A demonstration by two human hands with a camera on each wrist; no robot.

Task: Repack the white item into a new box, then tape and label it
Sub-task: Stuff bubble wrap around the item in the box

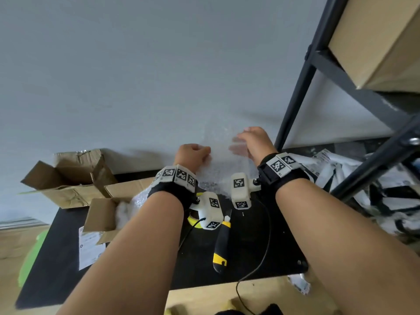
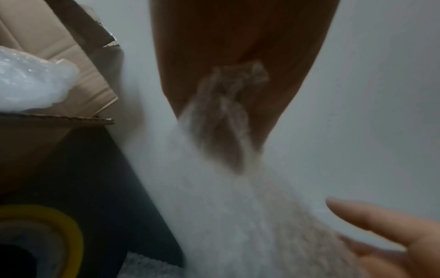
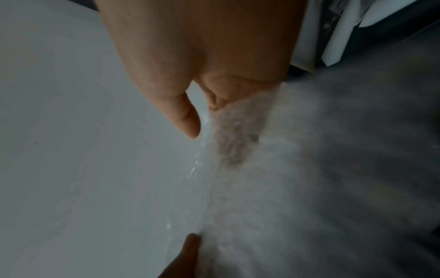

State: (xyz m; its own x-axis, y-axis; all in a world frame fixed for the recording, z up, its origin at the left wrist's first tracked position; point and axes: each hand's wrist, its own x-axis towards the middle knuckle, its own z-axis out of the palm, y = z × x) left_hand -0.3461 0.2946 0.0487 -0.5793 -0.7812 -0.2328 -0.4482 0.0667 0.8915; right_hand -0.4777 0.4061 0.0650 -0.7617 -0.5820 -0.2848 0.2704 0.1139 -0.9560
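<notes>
Nearest the front edge of the black table (image 1: 56,264): yellow-and-black utility knife (image 1: 221,244), yellow tape roll (image 1: 193,220) just behind. Above the far edge, left hand (image 1: 192,155) and right hand (image 1: 255,140), fingers clamped on a raised bubble wrap sheet (image 1: 218,160). At the left edge, open box (image 1: 102,214) holding the white item (image 1: 123,211); torn box (image 1: 68,178) at the far left corner.
</notes>
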